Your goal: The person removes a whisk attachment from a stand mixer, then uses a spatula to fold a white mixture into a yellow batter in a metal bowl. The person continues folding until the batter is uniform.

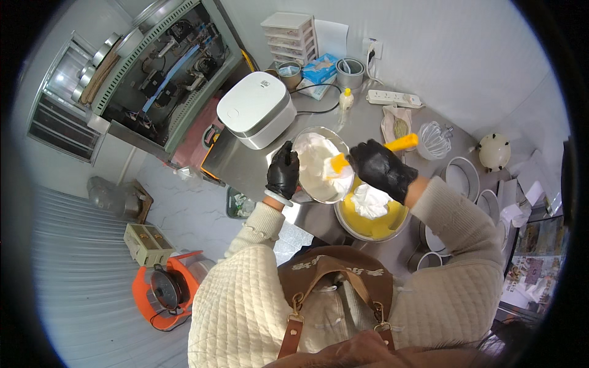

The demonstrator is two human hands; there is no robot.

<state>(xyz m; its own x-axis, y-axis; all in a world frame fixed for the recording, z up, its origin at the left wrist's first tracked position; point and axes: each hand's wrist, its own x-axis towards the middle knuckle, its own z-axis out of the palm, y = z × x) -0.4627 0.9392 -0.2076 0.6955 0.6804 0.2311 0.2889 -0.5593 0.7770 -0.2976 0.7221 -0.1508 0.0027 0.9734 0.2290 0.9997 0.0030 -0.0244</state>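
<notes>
My left hand [283, 171], in a black glove, grips the left rim of a mixing bowl [317, 195] that is tilted over a second bowl. White whipped mixture [315, 143] coats the inside of the tilted bowl. In my right hand [382, 168], also gloved in black, is a spatula with an orange handle [401, 142]; its orange blade end [339, 163] is inside the tilted bowl, against the white mixture. The lower bowl [372, 239] holds yellow batter [363, 225] with a white mound [370, 201] on top.
A white rice cooker [255, 108] stands at the back left of the metal table. Behind are a small yellow-capped bottle [346, 99] and a power strip [394, 98]. To the right lie a whisk attachment [434, 140] and several round cake tins [461, 177]. A bin [239, 204] stands below on the floor.
</notes>
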